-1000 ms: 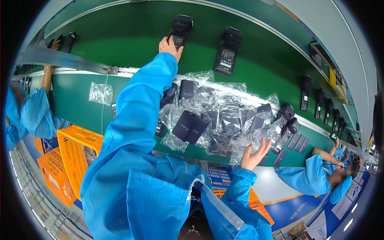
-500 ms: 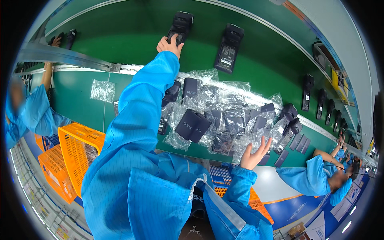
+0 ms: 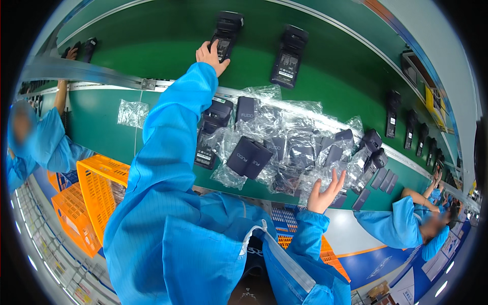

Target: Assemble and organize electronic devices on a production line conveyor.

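Observation:
My left hand (image 3: 213, 57) reaches across to the green belt. Its fingers close around the near end of a black handheld terminal (image 3: 230, 23), whose label side faces up. A second black terminal (image 3: 287, 63) lies to the right on the belt, untouched. My right hand (image 3: 327, 193) is open, fingers spread, at the near edge of a pile of clear plastic bags (image 3: 310, 168). Among the bags are several dark rectangular covers, with two overlapping dark covers (image 3: 249, 156) on top. Another terminal (image 3: 207, 152) lies beside my left sleeve, partly covered by plastic.
A metal rail (image 3: 325, 122) separates the belt from the green table (image 3: 96, 122). Orange crates (image 3: 104, 165) stand at the left. More terminals (image 3: 391, 114) line the belt at the right. Co-workers in blue sit at both sides. One flat clear bag (image 3: 133, 113) lies on the left.
My left forearm has shifted left, showing more of the terminal beside it. The left hand has slid slightly toward the held terminal's near end. My right hand stays spread by the bags.

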